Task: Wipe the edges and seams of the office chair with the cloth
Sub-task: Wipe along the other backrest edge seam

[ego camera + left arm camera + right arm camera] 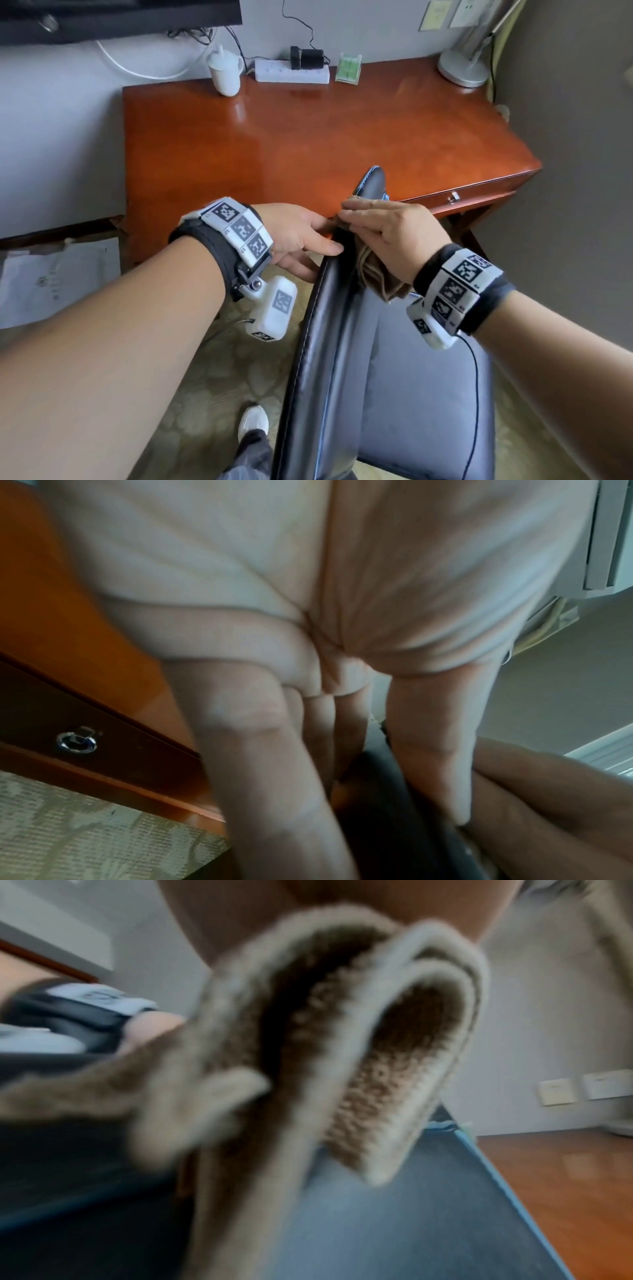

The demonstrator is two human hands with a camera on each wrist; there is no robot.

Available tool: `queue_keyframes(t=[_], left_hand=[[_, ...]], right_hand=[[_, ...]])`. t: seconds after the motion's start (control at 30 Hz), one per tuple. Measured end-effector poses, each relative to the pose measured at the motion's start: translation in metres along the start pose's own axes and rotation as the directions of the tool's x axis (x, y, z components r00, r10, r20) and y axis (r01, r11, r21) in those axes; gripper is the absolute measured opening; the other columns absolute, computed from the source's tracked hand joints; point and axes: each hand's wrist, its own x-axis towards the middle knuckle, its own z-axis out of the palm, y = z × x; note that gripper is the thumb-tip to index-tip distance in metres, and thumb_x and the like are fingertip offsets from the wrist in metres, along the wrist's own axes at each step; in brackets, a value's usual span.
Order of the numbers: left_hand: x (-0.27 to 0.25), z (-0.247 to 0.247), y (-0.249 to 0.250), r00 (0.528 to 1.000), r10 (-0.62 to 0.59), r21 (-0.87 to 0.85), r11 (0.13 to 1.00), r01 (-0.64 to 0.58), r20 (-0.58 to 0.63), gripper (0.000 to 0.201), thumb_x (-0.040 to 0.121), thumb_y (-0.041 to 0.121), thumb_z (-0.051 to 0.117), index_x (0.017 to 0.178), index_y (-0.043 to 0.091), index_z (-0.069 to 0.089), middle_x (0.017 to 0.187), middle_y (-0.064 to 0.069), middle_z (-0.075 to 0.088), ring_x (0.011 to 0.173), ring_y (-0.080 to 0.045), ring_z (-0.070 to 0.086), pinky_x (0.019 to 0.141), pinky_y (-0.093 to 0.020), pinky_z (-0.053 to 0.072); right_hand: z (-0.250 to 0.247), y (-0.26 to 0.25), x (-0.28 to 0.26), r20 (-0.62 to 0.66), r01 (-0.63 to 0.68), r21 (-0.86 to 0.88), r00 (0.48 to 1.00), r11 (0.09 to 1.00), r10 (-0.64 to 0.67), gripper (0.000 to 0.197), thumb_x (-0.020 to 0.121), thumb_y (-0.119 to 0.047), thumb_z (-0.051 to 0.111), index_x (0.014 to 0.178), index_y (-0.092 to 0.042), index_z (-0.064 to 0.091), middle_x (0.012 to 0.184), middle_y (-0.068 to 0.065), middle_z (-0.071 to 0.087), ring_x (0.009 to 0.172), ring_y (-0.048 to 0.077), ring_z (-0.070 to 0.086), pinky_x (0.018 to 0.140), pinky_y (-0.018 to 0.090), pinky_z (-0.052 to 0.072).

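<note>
- Head view: mid-wipe imo. right hand (387, 236) sits centre-right of frame w/ fingers fairly flat, pressing the brown cloth (376, 277) onto the top edge of the office chair (342, 342) backrest; rest of the cloth hangs bunched under the palm. left hand (301, 236), just left of it, is curled round that same edge from the other side, prob steadying it. Desk (308, 130) fills the upper half, behind the chair.
- Left wrist view: blurry, but fingers (260, 750) run down to the dark chair edge at the bottom and the thumb comes down the other side, so it's a grip. Drawer knob (77, 741) lower left.
- Right wrist view: folded cloth (342, 1042) fills the centre, hanging over the blue-grey seat. Can't see the fingers here tbh.
- Next, my guess: slide the cloth along the stitched seam w/ steady pressure, other hand bracing so the chair doesn't swivel.
</note>
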Motion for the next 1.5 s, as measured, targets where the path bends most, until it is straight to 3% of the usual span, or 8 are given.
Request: queue_keyframes(t=[0.27, 0.4, 0.6, 0.87, 1.0, 1.23, 1.37, 1.5], left_hand=[[0.003, 0.007, 0.016, 0.997, -0.038, 0.034, 0.999, 0.040, -0.069, 0.032, 0.104, 0.016, 0.064, 0.136, 0.020, 0.066, 0.126, -0.006, 0.075, 0.111, -0.020, 0.074, 0.087, -0.030, 0.063], [0.005, 0.013, 0.023, 0.990, -0.061, 0.093, 0.993, 0.074, -0.127, 0.030, 0.104, 0.020, 0.064, 0.134, 0.023, 0.066, 0.125, -0.005, 0.076, 0.111, -0.019, 0.074, 0.080, -0.026, 0.063], [0.010, 0.016, 0.028, 0.986, -0.082, 0.080, 0.992, 0.094, -0.146, 0.030, 0.106, 0.013, 0.058, 0.134, 0.018, 0.067, 0.121, -0.004, 0.077, 0.104, -0.020, 0.076, 0.088, -0.032, 0.063], [0.021, 0.020, 0.031, 0.952, -0.111, 0.081, 0.987, 0.139, -0.285, 0.038, 0.103, 0.010, 0.064, 0.141, 0.015, 0.062, 0.133, -0.010, 0.071, 0.113, -0.032, 0.073, 0.096, -0.049, 0.060], [0.028, 0.038, 0.058, 0.892, -0.021, 0.449, 0.859, 0.247, -0.451, 0.033, 0.106, 0.024, 0.059, 0.133, 0.007, 0.064, 0.138, -0.018, 0.064, 0.122, -0.036, 0.065, 0.108, -0.046, 0.052], [0.053, 0.045, 0.079, 0.861, 0.119, 0.759, 0.543, 0.359, -0.494, 0.037, 0.110, 0.033, 0.043, 0.116, 0.004, 0.066, 0.112, -0.016, 0.068, 0.107, -0.036, 0.062, 0.083, -0.037, 0.047], [0.049, 0.042, 0.081, 0.853, 0.101, 0.714, 0.603, 0.356, -0.511, 0.040, 0.111, 0.034, 0.043, 0.122, 0.006, 0.068, 0.079, -0.005, 0.054, 0.054, -0.019, 0.043, 0.041, -0.020, 0.032], [0.048, 0.035, 0.079, 0.872, 0.078, 0.697, 0.637, 0.330, -0.484, 0.040, 0.111, 0.035, 0.044, 0.132, 0.009, 0.066, 0.077, -0.006, 0.059, 0.050, -0.016, 0.038, 0.033, -0.017, 0.026]], right_hand=[[-0.010, 0.026, 0.027, 0.007, -0.093, -0.043, 0.996, 0.995, 0.094, 0.026, 0.102, -0.025, 0.061, 0.124, -0.026, 0.074, 0.135, -0.009, 0.067, 0.123, 0.010, 0.063, 0.110, 0.027, 0.045], [-0.010, 0.021, 0.008, 0.065, 0.102, -0.016, 0.993, 0.995, -0.101, 0.026, 0.100, -0.023, 0.063, 0.123, -0.023, 0.075, 0.131, -0.006, 0.069, 0.122, 0.008, 0.064, 0.107, 0.029, 0.048], [-0.021, 0.064, 0.026, 0.034, -0.270, -0.084, 0.961, 0.959, 0.274, 0.029, 0.102, -0.029, 0.058, 0.128, -0.028, 0.071, 0.137, -0.007, 0.066, 0.128, 0.015, 0.060, 0.104, 0.014, 0.035], [-0.030, 0.088, -0.006, -0.030, -0.337, 0.126, 0.939, 0.933, 0.343, 0.026, 0.099, -0.033, 0.064, 0.123, -0.032, 0.074, 0.130, -0.011, 0.070, 0.123, 0.009, 0.062, 0.102, 0.011, 0.036], [-0.037, 0.087, 0.009, -0.090, -0.208, 0.118, 0.971, 0.971, 0.219, 0.023, 0.096, -0.029, 0.067, 0.118, -0.031, 0.076, 0.125, -0.009, 0.070, 0.116, 0.010, 0.063, 0.101, 0.012, 0.038], [-0.019, 0.065, 0.043, 0.049, 0.097, -0.004, 0.994, 0.995, -0.096, 0.026, 0.101, -0.024, 0.059, 0.120, -0.026, 0.076, 0.122, 0.000, 0.070, 0.111, 0.022, 0.066, 0.100, 0.036, 0.052], [-0.025, 0.089, 0.060, 0.024, -0.043, -0.055, 0.999, 0.998, 0.045, 0.028, 0.104, -0.027, 0.055, 0.124, -0.026, 0.074, 0.123, -0.002, 0.070, 0.111, 0.021, 0.066, 0.101, 0.034, 0.050], [-0.016, 0.083, 0.057, -0.002, 0.031, -0.021, 1.000, 0.999, -0.031, 0.025, 0.101, -0.024, 0.060, 0.120, -0.022, 0.076, 0.118, 0.000, 0.073, 0.107, 0.023, 0.068, 0.097, 0.035, 0.053]])
